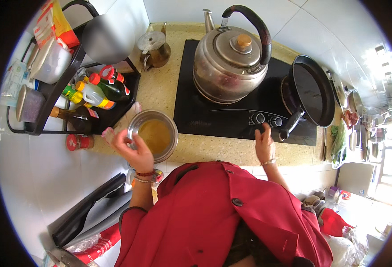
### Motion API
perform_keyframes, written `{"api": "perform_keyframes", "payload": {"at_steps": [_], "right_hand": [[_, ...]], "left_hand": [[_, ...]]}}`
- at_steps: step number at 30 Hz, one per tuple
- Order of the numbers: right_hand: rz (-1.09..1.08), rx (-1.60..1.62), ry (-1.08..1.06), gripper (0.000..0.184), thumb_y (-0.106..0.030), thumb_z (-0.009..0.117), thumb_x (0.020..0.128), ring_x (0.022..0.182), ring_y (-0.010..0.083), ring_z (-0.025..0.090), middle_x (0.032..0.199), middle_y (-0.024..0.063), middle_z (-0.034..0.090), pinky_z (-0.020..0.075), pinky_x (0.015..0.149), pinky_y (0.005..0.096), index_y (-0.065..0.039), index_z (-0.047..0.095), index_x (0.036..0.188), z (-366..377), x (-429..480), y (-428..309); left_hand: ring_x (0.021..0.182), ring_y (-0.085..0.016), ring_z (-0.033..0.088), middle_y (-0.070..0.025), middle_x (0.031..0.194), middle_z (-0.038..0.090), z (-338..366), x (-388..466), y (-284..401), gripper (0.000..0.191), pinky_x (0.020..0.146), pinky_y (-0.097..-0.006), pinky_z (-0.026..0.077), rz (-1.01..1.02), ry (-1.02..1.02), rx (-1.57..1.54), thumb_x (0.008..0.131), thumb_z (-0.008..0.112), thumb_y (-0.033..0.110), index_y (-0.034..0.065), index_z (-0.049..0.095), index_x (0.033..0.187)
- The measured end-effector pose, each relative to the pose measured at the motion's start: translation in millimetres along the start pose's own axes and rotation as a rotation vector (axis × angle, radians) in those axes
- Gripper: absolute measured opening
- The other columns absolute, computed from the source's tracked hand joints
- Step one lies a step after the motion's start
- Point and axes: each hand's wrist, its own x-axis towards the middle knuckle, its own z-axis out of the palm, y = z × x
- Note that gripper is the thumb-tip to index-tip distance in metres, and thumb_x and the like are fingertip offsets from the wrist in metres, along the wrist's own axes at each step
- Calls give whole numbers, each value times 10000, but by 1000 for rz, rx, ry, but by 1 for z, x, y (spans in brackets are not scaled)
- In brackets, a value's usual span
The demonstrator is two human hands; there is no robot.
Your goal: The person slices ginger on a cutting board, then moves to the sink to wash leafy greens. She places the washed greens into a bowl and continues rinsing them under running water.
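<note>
My left hand is raised with thumb and fingers apart, overlapping the near left rim of a metal pot. Nothing shows in its grasp, and I cannot tell if it touches the pot. Yellowish liquid fills the bottom of that pot. At the front of the black glass cooktop, my right hand points its fingers towards the left control knob. Contact with the knob is unclear. The right control knob sits just beside it. No object is visible in my right hand.
A large metal kettle stands on the cooktop's left burner. Right of it, a black frying pan rests tilted, its handle pointing towards me. A small metal pot with a spout is behind. Bottles lie tilted in a black rack.
</note>
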Motion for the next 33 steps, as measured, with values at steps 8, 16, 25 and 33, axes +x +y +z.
{"api": "perform_keyframes", "payload": {"at_steps": [8,16,25,33], "right_hand": [[-160,-375,68,405,-430,559,966,827,416,664,928,203,690,519,670,496,-53,560,1113,8,63,-4],[-334,-415,-61,369,-303,668,901,803,374,663,878,165,669,525,672,459,-152,609,1233,-9,74,8],[-648,-365,-225,392,-243,688,882,736,327,624,806,126,575,501,624,421,-168,611,1259,-27,91,22],[-756,-332,-306,400,-205,686,882,766,320,593,813,133,558,475,650,417,-128,603,1266,-34,99,20]], "left_hand": [[888,-151,538,-78,1105,505,-25,21,-25,254,717,-265,433,-252,103,-198,903,591,-24,41,529,1142],[861,-135,521,-78,1109,494,-26,-4,-39,279,711,-256,428,-195,38,-90,883,617,-19,41,556,1148],[922,-110,517,-47,1084,507,-19,-14,-45,215,780,-248,441,-298,-33,-196,912,628,5,42,572,1116],[901,-150,521,-70,1073,516,-14,-15,-37,188,720,-250,448,-269,-69,-178,909,593,-8,30,583,1092]]}}
